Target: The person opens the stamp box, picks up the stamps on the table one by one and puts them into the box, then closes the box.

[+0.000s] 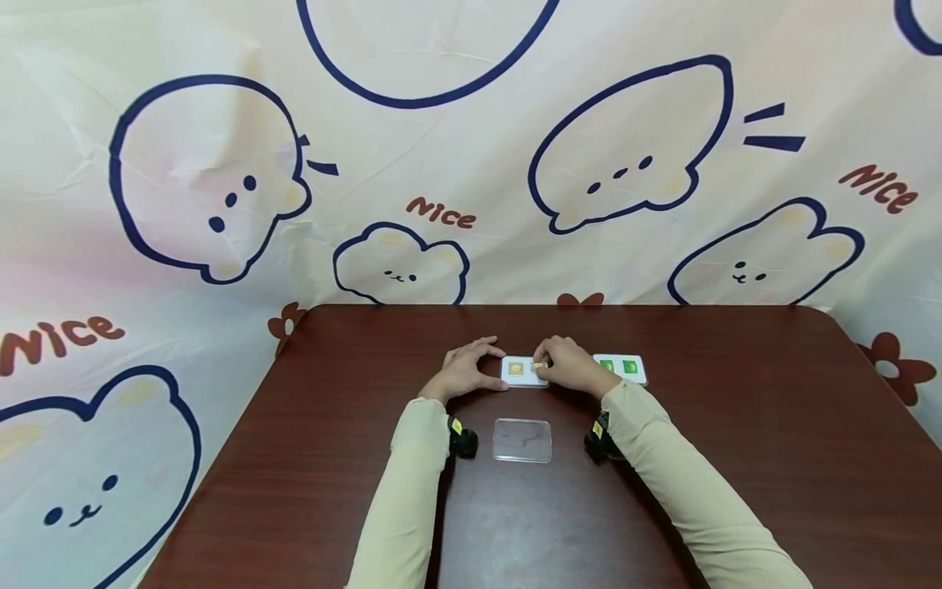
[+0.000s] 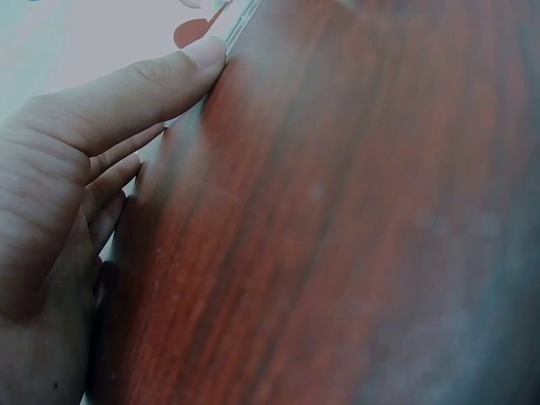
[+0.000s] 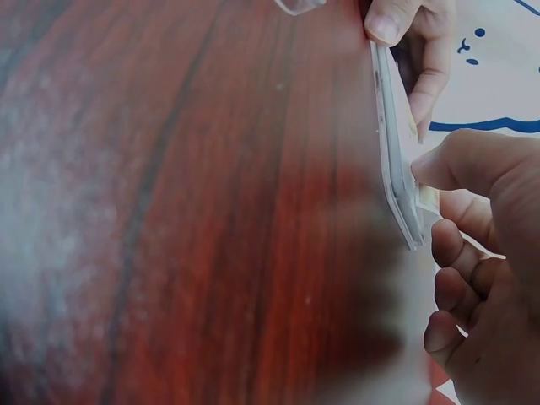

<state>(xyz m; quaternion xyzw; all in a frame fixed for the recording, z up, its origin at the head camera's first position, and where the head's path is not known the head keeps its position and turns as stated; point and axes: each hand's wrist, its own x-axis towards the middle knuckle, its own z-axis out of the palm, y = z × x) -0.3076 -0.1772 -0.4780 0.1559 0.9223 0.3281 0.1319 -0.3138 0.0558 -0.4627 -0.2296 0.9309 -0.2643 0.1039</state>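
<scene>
A flat white box [image 1: 517, 379] with a yellow picture square on its top lies near the back of the table. My left hand [image 1: 462, 370] holds the box's left end, thumb at the near edge and fingers at the far side. Over the right end my right hand [image 1: 574, 366] pinches a small yellowish tile [image 1: 540, 366] between thumb and forefinger. In the right wrist view the box [image 3: 390, 139] shows edge-on, with the left thumb [image 3: 384, 29] on its edge. The right hand's other fingers [image 3: 456, 291] are curled beside it.
A second white card or box [image 1: 637, 368] with green picture squares lies partly hidden behind the right hand. Nearer me, between the wrists, rests a clear plastic lid [image 1: 522, 442] on the dark wooden table [image 1: 309, 474]. A printed cloth [image 1: 500, 262] hangs behind the table.
</scene>
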